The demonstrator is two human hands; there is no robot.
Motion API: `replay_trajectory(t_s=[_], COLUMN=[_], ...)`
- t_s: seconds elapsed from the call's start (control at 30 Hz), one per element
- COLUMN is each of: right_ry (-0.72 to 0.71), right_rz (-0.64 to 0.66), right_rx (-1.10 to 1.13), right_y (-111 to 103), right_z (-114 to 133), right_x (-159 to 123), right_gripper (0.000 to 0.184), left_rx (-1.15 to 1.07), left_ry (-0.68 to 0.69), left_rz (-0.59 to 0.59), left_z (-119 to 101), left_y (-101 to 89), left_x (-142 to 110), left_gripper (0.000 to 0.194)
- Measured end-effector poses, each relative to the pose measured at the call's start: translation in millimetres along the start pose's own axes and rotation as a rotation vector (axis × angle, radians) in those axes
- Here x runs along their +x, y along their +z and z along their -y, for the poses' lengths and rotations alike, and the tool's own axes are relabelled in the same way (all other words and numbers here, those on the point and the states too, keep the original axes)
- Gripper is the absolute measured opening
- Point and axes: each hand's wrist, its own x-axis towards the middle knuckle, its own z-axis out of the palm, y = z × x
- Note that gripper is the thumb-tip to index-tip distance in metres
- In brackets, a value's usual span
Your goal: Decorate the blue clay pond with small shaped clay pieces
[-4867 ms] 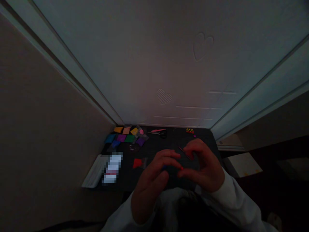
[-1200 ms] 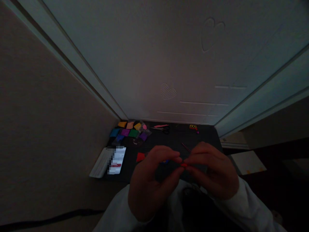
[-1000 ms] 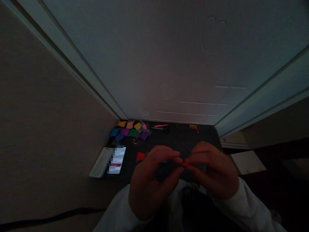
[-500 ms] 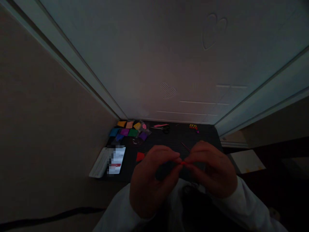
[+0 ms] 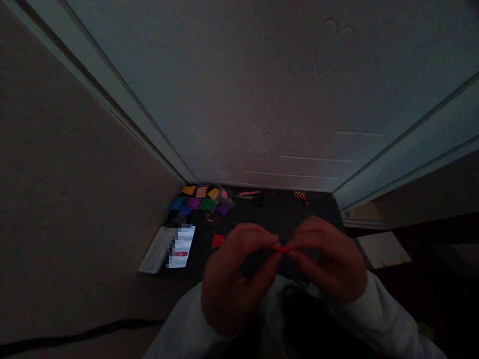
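Observation:
A small red piece of modelling clay (image 5: pixel 284 250) is pinched between both hands above the dark table. My left hand (image 5: pixel 239 271) grips its left end between thumb and fingertips. From the other side, my right hand (image 5: pixel 329 259) pinches the right end the same way. Most of the clay is hidden by the fingertips. On the table just left of my left hand lies a red packet (image 5: pixel 217 241), partly covered by that hand. A thin stick-like tool (image 5: pixel 287 226) rests beyond my right hand, its near end hidden.
Several coloured packets (image 5: pixel 193 203) are grouped at the back left. Scissors (image 5: pixel 251 199) and a pink tool (image 5: pixel 249 193) lie by the wall. A small cluster of coloured beads or pins (image 5: pixel 300 195) is at the back right. A lit screen (image 5: pixel 181 247) sits front left.
Both hands keep their pinch on the red clay and have barely shifted. A little more of the clay shows between the fingertips.

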Motion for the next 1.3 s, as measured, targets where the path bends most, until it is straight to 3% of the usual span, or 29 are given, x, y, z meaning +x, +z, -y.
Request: replay_trajectory(t_s=[1.3], right_ry=[0.019], right_rz=[0.036], right_rx=[0.061], right_y=[1.1], right_z=[-4.9], right_x=[-3.6], right_gripper=[0.016], left_rx=[0.094], left_ry=[0.145], left_rz=[0.006], left_z=[2.8], left_y=[2.8], left_x=[3.8], left_gripper=[0.038])
